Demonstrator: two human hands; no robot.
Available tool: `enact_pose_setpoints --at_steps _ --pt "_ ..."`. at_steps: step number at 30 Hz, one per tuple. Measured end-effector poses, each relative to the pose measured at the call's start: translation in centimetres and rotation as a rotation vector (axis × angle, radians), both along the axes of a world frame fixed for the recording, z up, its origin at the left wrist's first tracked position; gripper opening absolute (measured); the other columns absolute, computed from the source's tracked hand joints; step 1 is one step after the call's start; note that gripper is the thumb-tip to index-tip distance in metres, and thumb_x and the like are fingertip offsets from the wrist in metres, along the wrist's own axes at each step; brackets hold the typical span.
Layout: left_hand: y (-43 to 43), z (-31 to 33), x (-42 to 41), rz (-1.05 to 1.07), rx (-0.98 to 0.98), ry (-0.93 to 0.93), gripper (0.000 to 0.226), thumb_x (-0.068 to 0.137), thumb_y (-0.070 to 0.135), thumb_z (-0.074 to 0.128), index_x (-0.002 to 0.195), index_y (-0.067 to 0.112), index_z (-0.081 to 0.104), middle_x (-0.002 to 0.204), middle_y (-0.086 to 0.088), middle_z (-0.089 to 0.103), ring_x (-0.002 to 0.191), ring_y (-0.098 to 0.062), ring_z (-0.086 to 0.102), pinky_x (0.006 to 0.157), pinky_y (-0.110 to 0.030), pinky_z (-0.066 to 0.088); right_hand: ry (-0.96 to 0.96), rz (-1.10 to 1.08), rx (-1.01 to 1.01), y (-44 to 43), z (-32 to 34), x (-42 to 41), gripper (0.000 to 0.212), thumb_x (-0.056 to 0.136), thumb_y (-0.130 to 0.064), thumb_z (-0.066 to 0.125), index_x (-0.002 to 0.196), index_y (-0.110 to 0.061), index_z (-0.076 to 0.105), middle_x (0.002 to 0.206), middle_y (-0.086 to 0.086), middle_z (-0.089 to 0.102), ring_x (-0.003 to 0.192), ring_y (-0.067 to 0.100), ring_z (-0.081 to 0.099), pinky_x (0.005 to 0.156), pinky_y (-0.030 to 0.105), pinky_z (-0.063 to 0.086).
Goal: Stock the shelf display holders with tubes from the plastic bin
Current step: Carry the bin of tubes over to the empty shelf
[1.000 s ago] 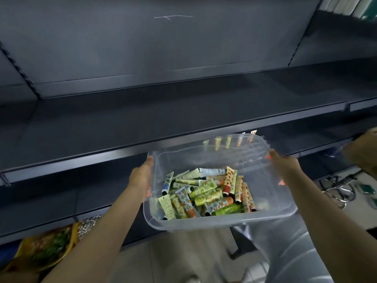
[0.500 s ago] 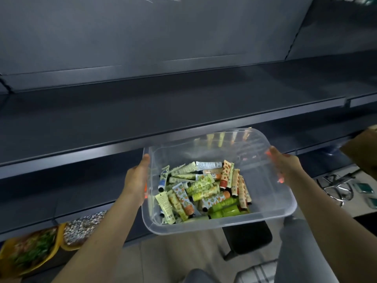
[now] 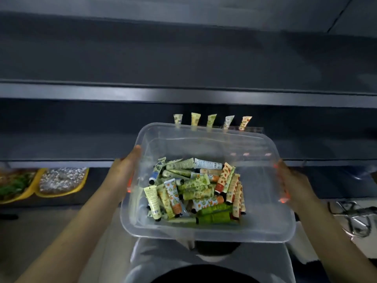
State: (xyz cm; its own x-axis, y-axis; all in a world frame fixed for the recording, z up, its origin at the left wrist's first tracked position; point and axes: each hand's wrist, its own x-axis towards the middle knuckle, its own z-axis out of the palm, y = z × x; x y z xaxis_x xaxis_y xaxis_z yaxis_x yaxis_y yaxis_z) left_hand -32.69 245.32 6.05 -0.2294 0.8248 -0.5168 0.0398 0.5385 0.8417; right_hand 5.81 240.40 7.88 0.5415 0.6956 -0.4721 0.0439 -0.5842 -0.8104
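Dark grey metal shelves (image 3: 183,94) span the background, with two yellow trays (image 3: 61,190) low at the left. The left hand (image 3: 124,172) curls round the left wall of a clear rectangular plastic bin (image 3: 204,233), held up before the shelves. Inside it lie heaped colourful printed tubes (image 3: 195,190). Five upright tubes (image 3: 212,120) stand in a row just behind its far rim. The right hand (image 3: 293,182) clasps the right wall.

Fine print covers the tubes (image 3: 206,164) heaped in the plastic bin (image 3: 204,234). None of it is legible through the blur.
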Motion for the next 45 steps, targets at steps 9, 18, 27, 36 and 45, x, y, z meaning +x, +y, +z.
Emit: enact_pose_setpoints --at_steps 9,18,27,36,45 --pt "-4.8 -5.1 8.0 0.106 -0.173 0.103 0.043 0.09 0.054 0.05 0.073 0.015 0.059 0.055 0.0 0.044 0.052 -0.019 0.04 0.05 -0.026 0.031 0.001 0.049 -0.124 -0.9 -6.0 6.5 0.036 0.085 -0.043 0.061 0.061 -0.017 0.055 0.057 0.003 0.046 0.054 0.017 0.043 0.055 0.029 0.033" --pt "-6.6 -17.6 10.6 0.156 -0.227 0.094 0.046 0.095 0.047 0.045 0.06 0.017 0.045 0.033 0.009 0.038 0.036 -0.009 0.037 0.047 -0.025 0.027 -0.027 0.009 -0.198 -1.3 -19.3 8.7 0.037 0.085 -0.045 0.059 0.061 -0.018 0.05 0.059 0.004 0.046 0.057 0.019 0.043 0.058 0.031 0.034" --pt "-7.1 -30.2 10.9 0.162 -0.154 0.105 0.048 0.092 0.051 0.05 0.058 0.019 0.035 0.048 0.005 0.029 0.041 -0.012 0.027 0.046 -0.027 0.022 -0.036 -0.037 -0.143 -2.4 -31.5 8.9 0.039 0.088 -0.047 0.059 0.064 -0.018 0.049 0.057 0.001 0.043 0.054 0.017 0.041 0.051 0.028 0.031" --pt "-7.8 -32.0 10.2 0.129 -0.224 0.244 0.071 0.087 0.069 0.038 0.107 0.005 0.063 0.11 -0.03 0.06 0.102 -0.046 0.059 0.085 -0.052 0.05 -0.147 0.05 -0.086 -2.2 -32.7 7.6 0.037 0.091 -0.049 0.051 0.077 -0.015 0.053 0.066 0.005 0.049 0.068 0.025 0.05 0.062 0.033 0.039" --pt "-8.1 -33.4 10.0 0.103 -0.124 0.301 0.052 0.094 0.057 0.036 0.071 0.011 0.047 0.062 -0.003 0.045 0.063 -0.023 0.045 0.066 -0.035 0.037 -0.213 0.054 -0.102 -2.2 -33.8 7.6 0.039 0.092 -0.051 0.048 0.076 -0.015 0.052 0.068 0.006 0.052 0.064 0.022 0.05 0.056 0.029 0.036"
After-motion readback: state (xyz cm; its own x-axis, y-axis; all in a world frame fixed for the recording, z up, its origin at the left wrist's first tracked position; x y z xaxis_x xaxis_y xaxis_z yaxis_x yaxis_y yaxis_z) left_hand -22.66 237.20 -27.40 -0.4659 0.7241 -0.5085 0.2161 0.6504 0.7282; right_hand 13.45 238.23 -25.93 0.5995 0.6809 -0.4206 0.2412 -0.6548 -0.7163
